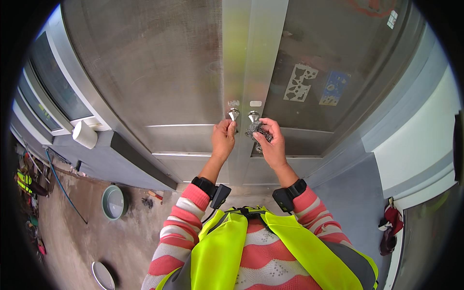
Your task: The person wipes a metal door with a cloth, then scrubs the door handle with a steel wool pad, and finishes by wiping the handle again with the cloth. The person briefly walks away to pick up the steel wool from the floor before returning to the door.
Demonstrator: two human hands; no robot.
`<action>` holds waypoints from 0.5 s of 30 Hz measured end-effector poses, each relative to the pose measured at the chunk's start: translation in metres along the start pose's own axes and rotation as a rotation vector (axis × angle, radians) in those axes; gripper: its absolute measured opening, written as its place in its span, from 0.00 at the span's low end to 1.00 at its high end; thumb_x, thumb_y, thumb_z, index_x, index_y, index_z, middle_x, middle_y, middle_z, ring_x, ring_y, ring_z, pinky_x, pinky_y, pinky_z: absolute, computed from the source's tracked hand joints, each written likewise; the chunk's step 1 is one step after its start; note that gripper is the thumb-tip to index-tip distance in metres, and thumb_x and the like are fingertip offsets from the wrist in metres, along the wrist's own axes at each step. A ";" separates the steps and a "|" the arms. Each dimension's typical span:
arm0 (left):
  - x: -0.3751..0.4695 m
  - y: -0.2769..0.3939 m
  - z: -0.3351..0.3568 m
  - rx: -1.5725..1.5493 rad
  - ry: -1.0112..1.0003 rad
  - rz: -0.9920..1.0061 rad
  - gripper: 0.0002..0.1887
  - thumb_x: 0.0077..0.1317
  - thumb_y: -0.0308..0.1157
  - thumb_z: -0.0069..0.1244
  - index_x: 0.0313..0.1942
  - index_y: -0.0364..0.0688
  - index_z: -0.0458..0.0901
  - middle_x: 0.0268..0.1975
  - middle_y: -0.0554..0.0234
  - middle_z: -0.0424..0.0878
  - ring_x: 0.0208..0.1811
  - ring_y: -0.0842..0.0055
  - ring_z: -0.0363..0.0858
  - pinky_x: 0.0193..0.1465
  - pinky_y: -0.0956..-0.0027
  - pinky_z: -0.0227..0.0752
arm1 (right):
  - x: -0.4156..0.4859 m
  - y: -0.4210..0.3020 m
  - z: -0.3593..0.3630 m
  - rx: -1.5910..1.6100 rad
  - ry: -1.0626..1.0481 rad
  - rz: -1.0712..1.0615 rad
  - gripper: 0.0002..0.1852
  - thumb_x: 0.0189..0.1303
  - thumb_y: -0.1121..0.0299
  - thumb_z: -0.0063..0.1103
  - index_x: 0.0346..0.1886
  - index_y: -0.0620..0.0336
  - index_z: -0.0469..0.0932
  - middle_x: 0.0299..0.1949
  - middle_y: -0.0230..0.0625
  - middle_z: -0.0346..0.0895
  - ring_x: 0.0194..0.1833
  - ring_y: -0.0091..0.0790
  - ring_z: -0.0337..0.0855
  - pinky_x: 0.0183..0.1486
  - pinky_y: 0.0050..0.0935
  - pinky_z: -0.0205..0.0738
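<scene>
My left hand [224, 137] grips the lower part of a shiny metal door handle [233, 114] on the left door panel [159, 79]. In my right hand [271, 141] is a clump of steel wool [259, 131], pinched between thumb and fingers. The steel wool lies against or just in front of the lower part of a matching metal handle [253, 115] on the right door panel [311, 119], and covers it from view. Whether it touches that handle I cannot tell. Both handles sit side by side near the seam between the grey double doors.
Left of the doors, a white cup [85, 135] stands on a grey ledge [119, 152]. On the floor are a green basin [114, 203], a round pale pan or lid [103, 276], a blue hose [65, 192] and a red-handled tool [155, 195]. Dark red cloth [391, 228] hangs at right.
</scene>
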State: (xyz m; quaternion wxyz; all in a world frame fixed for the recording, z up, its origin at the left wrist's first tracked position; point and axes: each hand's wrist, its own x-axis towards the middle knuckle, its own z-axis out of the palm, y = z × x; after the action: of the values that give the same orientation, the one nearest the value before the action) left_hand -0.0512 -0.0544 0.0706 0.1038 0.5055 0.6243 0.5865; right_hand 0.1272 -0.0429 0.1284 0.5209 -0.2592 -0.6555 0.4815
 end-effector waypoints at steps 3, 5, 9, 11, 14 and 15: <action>-0.001 0.005 0.002 0.040 0.047 0.034 0.12 0.75 0.39 0.49 0.38 0.41 0.81 0.32 0.63 0.80 0.38 0.71 0.73 0.47 0.67 0.69 | 0.014 0.012 -0.005 -0.094 -0.043 -0.067 0.22 0.62 0.77 0.64 0.59 0.59 0.71 0.44 0.35 0.80 0.46 0.26 0.79 0.51 0.26 0.74; 0.000 0.003 0.006 -0.203 0.001 -0.092 0.13 0.76 0.39 0.47 0.37 0.40 0.80 0.32 0.67 0.79 0.37 0.76 0.72 0.47 0.70 0.68 | 0.020 0.018 -0.010 -0.049 -0.082 -0.072 0.22 0.61 0.77 0.65 0.58 0.59 0.71 0.44 0.36 0.80 0.46 0.26 0.79 0.51 0.27 0.74; 0.000 0.000 0.011 -0.487 -0.092 -0.164 0.13 0.79 0.39 0.43 0.39 0.41 0.78 0.33 0.72 0.79 0.39 0.84 0.72 0.50 0.74 0.66 | 0.027 0.026 -0.015 -0.071 -0.109 -0.082 0.22 0.61 0.77 0.64 0.58 0.60 0.71 0.45 0.37 0.79 0.46 0.28 0.78 0.52 0.28 0.74; -0.001 0.000 0.011 -0.500 -0.099 -0.163 0.14 0.79 0.40 0.43 0.38 0.41 0.77 0.31 0.72 0.78 0.38 0.84 0.72 0.49 0.74 0.66 | 0.028 0.029 -0.017 -0.068 -0.112 -0.075 0.21 0.61 0.77 0.64 0.58 0.60 0.71 0.46 0.37 0.79 0.47 0.28 0.78 0.53 0.29 0.74; -0.001 0.002 0.009 -0.508 -0.127 -0.169 0.14 0.79 0.40 0.42 0.37 0.41 0.77 0.29 0.72 0.77 0.36 0.83 0.72 0.49 0.75 0.67 | 0.030 0.035 -0.013 -0.016 -0.111 -0.041 0.21 0.63 0.77 0.63 0.59 0.61 0.70 0.47 0.35 0.78 0.48 0.27 0.77 0.54 0.27 0.72; -0.001 0.003 0.008 -0.516 -0.140 -0.163 0.15 0.79 0.40 0.42 0.37 0.41 0.77 0.29 0.72 0.77 0.36 0.84 0.72 0.48 0.75 0.67 | 0.031 0.037 -0.010 0.020 -0.102 -0.051 0.21 0.64 0.77 0.63 0.59 0.62 0.70 0.48 0.34 0.77 0.49 0.25 0.76 0.54 0.26 0.72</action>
State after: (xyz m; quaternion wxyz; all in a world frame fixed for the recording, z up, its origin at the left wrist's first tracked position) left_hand -0.0435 -0.0503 0.0699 0.3187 0.4496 0.4844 0.6794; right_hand 0.1209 0.0019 0.1088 0.5014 -0.2126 -0.6827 0.4871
